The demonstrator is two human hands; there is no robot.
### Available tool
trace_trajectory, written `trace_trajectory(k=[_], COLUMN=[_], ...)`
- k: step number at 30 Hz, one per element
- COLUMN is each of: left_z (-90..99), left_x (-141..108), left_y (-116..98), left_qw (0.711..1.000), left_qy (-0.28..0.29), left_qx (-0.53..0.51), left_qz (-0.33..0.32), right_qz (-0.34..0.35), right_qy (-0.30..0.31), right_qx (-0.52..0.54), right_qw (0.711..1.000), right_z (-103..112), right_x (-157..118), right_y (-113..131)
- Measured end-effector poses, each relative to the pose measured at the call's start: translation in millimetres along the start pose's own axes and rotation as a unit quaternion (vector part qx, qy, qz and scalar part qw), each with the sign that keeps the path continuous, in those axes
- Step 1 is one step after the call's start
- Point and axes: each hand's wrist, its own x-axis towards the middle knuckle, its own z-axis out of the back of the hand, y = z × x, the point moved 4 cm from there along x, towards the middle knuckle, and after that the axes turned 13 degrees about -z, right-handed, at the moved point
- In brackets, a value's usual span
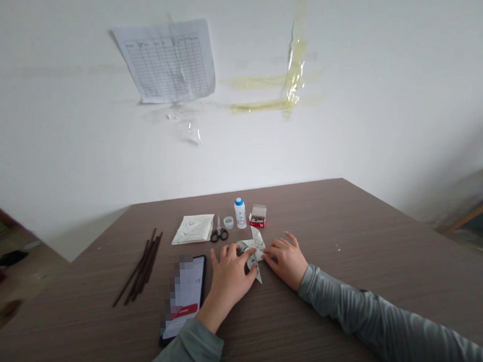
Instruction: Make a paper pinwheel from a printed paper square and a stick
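Observation:
A folded paper pinwheel point(258, 240) with printed marks lies on the table between my hands, its pointed blades sticking out at the top and bottom. My left hand point(232, 275) holds it from the left, thumb and index finger on the curled paper, partly covering it. From the right, the fingertips of my right hand point(288, 259) pinch the paper near its middle. Whether anything small sits between those fingertips is hidden. Just beyond the pinwheel stand a white bottle with a blue cap point(240, 215) and an open red box point(258, 218) of small metal pieces.
Black-handled scissors point(219, 234), a small translucent cup point(228, 222) and a stack of printed paper point(193, 229) lie at the back. Several thin brown sticks point(143, 268) rest at the left, near a phone point(186, 298). A white wall point(264, 158) rises behind the brown table point(327, 214).

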Motion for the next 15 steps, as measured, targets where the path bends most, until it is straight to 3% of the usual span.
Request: trace_trajectory(k=[15], left_z=[2.8], left_x=[0.5], left_y=[-2.5], left_qw=[1.0], left_qy=[0.019], left_qx=[0.008], left_qz=[0.011], right_qz=[0.01], right_qy=[-0.006], right_qx=[-0.003], right_qw=[1.0], right_z=[-4.7], right_x=[-1.6], right_y=[-4.3])
